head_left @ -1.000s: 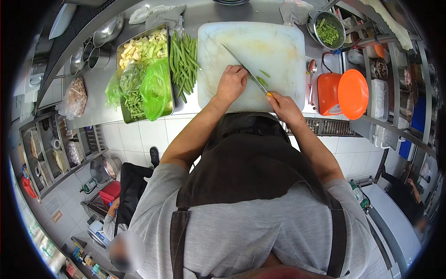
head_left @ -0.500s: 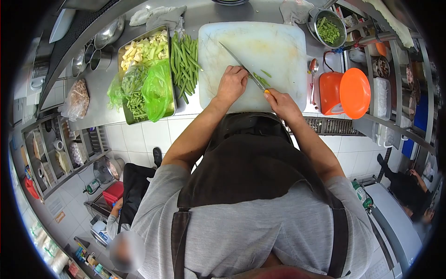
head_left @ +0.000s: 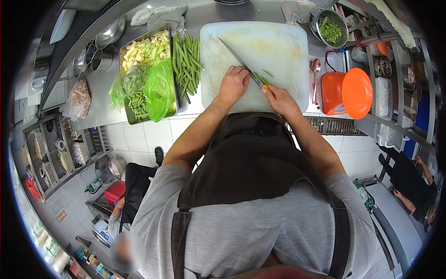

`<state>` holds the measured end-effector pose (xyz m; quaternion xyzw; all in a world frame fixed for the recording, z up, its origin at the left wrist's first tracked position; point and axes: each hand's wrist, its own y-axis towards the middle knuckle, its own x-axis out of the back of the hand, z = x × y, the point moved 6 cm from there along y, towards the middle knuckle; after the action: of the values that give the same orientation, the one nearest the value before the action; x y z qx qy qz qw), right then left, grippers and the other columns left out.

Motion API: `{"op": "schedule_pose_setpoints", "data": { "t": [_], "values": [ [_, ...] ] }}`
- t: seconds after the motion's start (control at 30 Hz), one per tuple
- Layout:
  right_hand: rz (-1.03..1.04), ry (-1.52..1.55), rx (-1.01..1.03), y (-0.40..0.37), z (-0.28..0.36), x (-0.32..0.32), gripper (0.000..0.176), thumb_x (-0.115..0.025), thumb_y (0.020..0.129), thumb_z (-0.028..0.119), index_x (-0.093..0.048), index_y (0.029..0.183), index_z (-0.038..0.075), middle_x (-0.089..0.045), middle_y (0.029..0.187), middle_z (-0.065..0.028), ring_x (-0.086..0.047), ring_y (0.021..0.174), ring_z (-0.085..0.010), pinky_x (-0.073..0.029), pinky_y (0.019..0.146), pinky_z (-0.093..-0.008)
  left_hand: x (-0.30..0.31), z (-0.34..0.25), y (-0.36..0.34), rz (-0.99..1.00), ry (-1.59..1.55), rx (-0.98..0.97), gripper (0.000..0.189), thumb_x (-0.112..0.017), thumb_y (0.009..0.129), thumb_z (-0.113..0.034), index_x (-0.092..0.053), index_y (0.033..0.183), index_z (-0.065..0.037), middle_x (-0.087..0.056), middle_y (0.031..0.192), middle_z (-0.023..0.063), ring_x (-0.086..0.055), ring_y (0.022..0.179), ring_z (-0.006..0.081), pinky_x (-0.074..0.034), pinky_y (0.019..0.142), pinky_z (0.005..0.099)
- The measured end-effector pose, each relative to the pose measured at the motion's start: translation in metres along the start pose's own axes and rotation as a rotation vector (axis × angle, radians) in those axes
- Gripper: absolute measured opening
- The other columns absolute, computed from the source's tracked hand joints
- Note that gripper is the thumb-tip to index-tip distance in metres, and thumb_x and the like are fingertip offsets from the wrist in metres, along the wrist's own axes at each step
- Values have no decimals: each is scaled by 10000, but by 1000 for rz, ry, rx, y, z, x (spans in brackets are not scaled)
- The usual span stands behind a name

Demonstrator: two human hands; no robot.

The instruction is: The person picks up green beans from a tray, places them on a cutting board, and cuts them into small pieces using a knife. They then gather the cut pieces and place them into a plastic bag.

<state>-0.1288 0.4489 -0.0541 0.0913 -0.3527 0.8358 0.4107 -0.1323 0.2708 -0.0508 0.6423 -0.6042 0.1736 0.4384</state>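
Observation:
My right hand [head_left: 282, 100] grips the yellow-marked handle of a long kitchen knife [head_left: 235, 54], whose blade points away and to the left over the white cutting board [head_left: 283, 42]. Curled fingers of my left hand [head_left: 234, 83] rest on the board close against the blade's left side; whatever they hold is hidden. Just right of the blade lie a few cut green bean pieces [head_left: 268, 73]. A pile of whole green beans [head_left: 186, 58] sits beside the board's left edge, along a metal tray.
The metal tray [head_left: 174, 108] holds pale chopped vegetables [head_left: 139, 52], cut beans and a green plastic bag [head_left: 159, 90]. At right are a pot of cut beans [head_left: 330, 30], a spoon [head_left: 315, 69] and an orange container [head_left: 332, 94] with its lid. Co-workers stand behind on both sides.
The knife has shifted slightly on the board, its tip a little farther away. My left hand stays by the blade. At far right a co-worker has moved further into view.

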Motion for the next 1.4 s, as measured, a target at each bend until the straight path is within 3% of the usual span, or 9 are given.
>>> {"op": "schedule_pose_setpoints", "data": {
  "t": [0.03,0.37,0.43,0.5,0.57,0.67,0.9,1.07,1.4],
  "values": [
    [-72,-29,130,5,9,-1,400,-473,1022,387,-617,1086,20,-644,806,-268,-621,803,-469,-474,722,-517,-1,0,-1,32,-1,12,99,-686,775,2,-682,872,-19,-688,942,130,-619,885,333,-531,809,413],
    [-234,39,146,7,-1,10,366,-504,1018,369,-620,1141,45,-645,779,-261,-619,775,-475,-473,693,-507,20,-3,5,59,-93,-39,83,-696,769,-41,-681,850,-34,-690,938,105,-624,961,314,-524,852,388],
    [-228,-11,183,-7,-2,17,356,-520,1024,355,-628,1144,37,-543,597,-81,-560,492,-179,-435,507,-348,60,37,10,-165,52,230,114,-709,803,-90,-712,907,-43,-721,1020,149,-677,945,356,-553,856,417],
    [-189,-32,165,-21,4,19,356,-514,1026,353,-630,1144,38,-574,623,-127,-600,562,-255,-454,574,-383,94,93,10,-170,231,525,193,-702,828,-199,-727,938,-42,-728,980,183,-696,913,385,-557,849,450],
    [1,-84,107,-32,7,8,364,-500,1015,374,-633,1148,62,-655,872,-274,-620,873,-475,-472,762,-507,107,144,5,131,520,826,315,-685,805,-256,-718,993,-6,-719,970,218,-701,869,391,-571,826,452],
    [37,-126,121,-33,-5,-4,365,-494,1014,383,-626,1159,76,-656,913,-276,-619,912,-468,-467,790,-516,109,162,2,251,574,865,372,-669,813,-326,-723,963,11,-717,990,234,-702,929,386,-568,844,454],
    [-77,-62,-37,-48,-30,18,401,-484,1017,398,-623,1159,49,-658,901,-279,-622,909,-468,-470,793,-513,112,125,10,11,309,583,227,-713,812,-250,-728,917,-49,-731,866,175,-718,814,339,-576,752,419],
    [-93,48,-110,-54,-36,18,428,-477,1019,405,-621,1189,38,-663,879,-273,-633,906,-463,-478,797,-503,26,27,9,397,107,126,162,-700,809,-92,-697,967,-54,-692,990,163,-681,880,346,-554,814,428],
    [-129,-70,-110,-79,-26,30,428,-489,1018,417,-618,1197,50,-665,843,-265,-638,885,-462,-477,775,-517,-3,-18,-2,182,102,78,168,-677,791,-29,-686,958,-42,-646,974,150,-633,943,364,-530,856,443]
  ]
}}
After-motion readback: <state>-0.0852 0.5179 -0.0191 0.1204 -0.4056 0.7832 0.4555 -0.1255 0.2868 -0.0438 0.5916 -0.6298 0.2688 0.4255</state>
